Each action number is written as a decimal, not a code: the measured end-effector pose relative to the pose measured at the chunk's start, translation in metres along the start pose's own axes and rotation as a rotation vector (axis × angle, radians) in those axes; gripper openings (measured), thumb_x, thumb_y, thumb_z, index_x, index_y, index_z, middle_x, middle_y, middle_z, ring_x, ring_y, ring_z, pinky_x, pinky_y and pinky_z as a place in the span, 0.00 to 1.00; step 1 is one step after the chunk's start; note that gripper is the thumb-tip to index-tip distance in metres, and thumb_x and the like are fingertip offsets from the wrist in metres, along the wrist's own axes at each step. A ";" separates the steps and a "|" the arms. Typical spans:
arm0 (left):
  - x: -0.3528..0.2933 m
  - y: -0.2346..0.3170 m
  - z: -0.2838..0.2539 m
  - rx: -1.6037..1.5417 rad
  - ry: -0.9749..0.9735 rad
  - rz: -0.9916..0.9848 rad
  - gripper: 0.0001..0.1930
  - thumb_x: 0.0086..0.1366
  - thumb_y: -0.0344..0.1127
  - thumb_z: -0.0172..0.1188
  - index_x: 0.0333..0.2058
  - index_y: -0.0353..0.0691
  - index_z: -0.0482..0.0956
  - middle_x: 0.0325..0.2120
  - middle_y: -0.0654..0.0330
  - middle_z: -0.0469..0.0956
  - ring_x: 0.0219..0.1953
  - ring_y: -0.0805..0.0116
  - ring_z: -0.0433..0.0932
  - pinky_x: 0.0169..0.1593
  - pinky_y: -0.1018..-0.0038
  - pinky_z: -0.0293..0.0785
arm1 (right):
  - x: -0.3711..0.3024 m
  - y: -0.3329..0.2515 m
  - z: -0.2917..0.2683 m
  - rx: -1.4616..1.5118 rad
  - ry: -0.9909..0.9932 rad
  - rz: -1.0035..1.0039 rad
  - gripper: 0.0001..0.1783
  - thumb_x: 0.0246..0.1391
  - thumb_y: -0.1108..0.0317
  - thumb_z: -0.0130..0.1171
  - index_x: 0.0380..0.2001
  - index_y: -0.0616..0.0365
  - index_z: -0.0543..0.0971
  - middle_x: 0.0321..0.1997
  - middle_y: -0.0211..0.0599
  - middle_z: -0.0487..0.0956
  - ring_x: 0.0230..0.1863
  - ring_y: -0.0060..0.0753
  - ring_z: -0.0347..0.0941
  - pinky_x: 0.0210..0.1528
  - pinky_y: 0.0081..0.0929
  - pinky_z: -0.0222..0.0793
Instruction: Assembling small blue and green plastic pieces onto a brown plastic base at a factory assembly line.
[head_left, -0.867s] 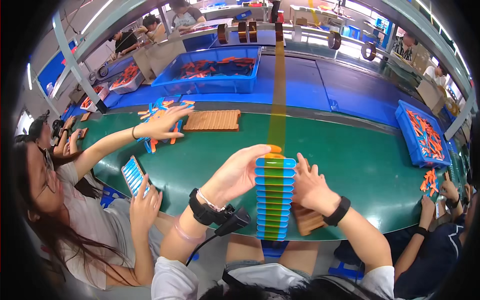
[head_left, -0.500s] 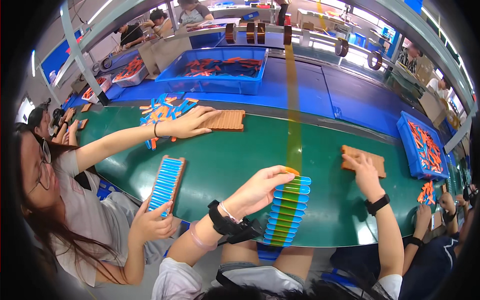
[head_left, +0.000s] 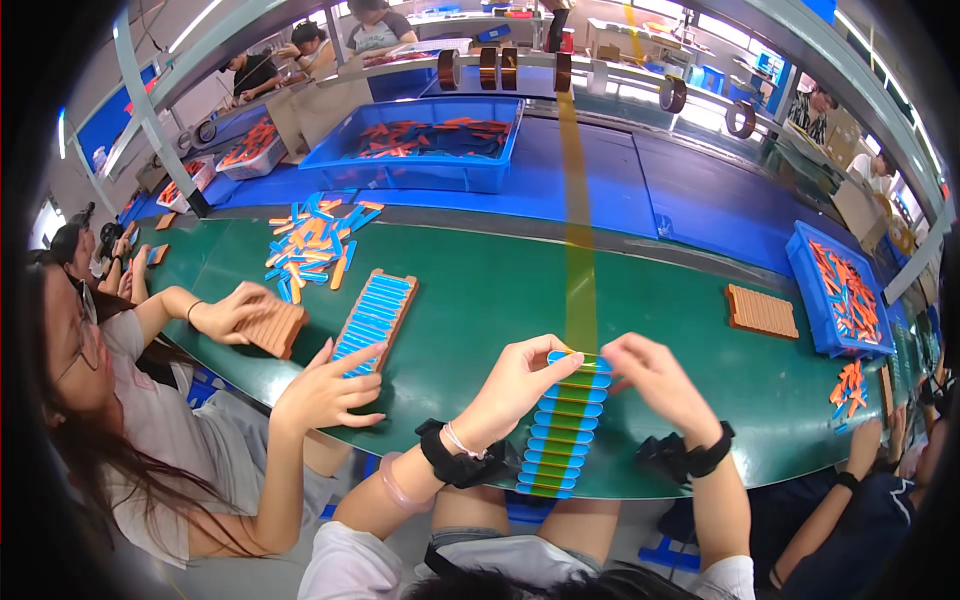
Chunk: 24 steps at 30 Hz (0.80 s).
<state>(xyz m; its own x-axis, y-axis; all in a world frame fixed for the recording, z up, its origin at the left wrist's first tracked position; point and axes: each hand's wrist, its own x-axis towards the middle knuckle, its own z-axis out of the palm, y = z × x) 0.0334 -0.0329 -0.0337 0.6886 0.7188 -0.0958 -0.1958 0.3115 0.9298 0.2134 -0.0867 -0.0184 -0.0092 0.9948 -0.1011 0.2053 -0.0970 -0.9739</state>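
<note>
The work seems to be in the handling of the row of sticks [head_left: 572, 421] just where the long tape [head_left: 580, 290] meets its top end. The person's left hand [head_left: 522, 386] pinches that end, thumb laid over the left tip of the uppermost sticks. The right hand [head_left: 655, 378] is at the right tips of the same sticks with its fingers bent and drawn together; they are blurred, so whether they grip anything cannot be told.

To do this well, the left pinch should be firm yet flat, so that the top stick does not twist under the tape. The right fingers would do best to work close to the tape's edge, with the tape straight and lightly taut; a sideways tug could skew the row or lift a stick loose.

The row is by the near edge of the green table [head_left: 680, 300], around the middle of that edge, its lower end nearest the person. The sticks are bright blue with rounded ends, set side by side like rungs, with slim gaps. A see-through band turns their middles yellow-green. The whole row leans a little, its top toward the table's right edge.
</note>
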 end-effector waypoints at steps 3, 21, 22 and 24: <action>-0.002 0.002 0.007 0.081 0.039 0.107 0.07 0.60 0.34 0.53 0.29 0.36 0.73 0.27 0.66 0.74 0.31 0.83 0.70 0.35 0.84 0.65 | -0.003 -0.007 0.013 0.035 -0.071 -0.001 0.14 0.54 0.61 0.50 0.29 0.64 0.73 0.22 0.24 0.70 0.26 0.12 0.63 0.28 0.13 0.60; -0.129 -0.081 0.038 0.315 0.045 -0.018 0.06 0.58 0.28 0.54 0.32 0.32 0.72 0.30 0.62 0.71 0.30 0.77 0.69 0.32 0.81 0.65 | -0.139 0.065 0.073 0.206 0.032 0.048 0.05 0.49 0.73 0.55 0.26 0.65 0.74 0.26 0.30 0.74 0.28 0.15 0.66 0.30 0.14 0.61; -0.134 -0.073 0.033 0.454 0.004 0.002 0.06 0.58 0.29 0.54 0.32 0.32 0.72 0.29 0.61 0.72 0.31 0.75 0.70 0.33 0.80 0.66 | -0.140 0.065 0.076 0.218 0.032 0.058 0.05 0.49 0.73 0.55 0.26 0.65 0.74 0.26 0.30 0.74 0.28 0.15 0.66 0.30 0.14 0.61; -0.131 -0.049 0.015 0.566 -0.015 0.117 0.06 0.57 0.28 0.53 0.33 0.33 0.73 0.29 0.58 0.74 0.32 0.69 0.72 0.37 0.77 0.68 | -0.131 0.063 0.075 0.196 -0.032 0.045 0.05 0.47 0.73 0.56 0.25 0.65 0.75 0.24 0.31 0.74 0.26 0.17 0.65 0.27 0.16 0.59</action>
<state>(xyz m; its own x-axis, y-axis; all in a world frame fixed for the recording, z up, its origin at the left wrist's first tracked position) -0.0366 -0.1519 -0.0612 0.6957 0.7180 0.0204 0.1300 -0.1538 0.9795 0.1546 -0.2254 -0.0817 -0.0358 0.9882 -0.1489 0.0115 -0.1486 -0.9888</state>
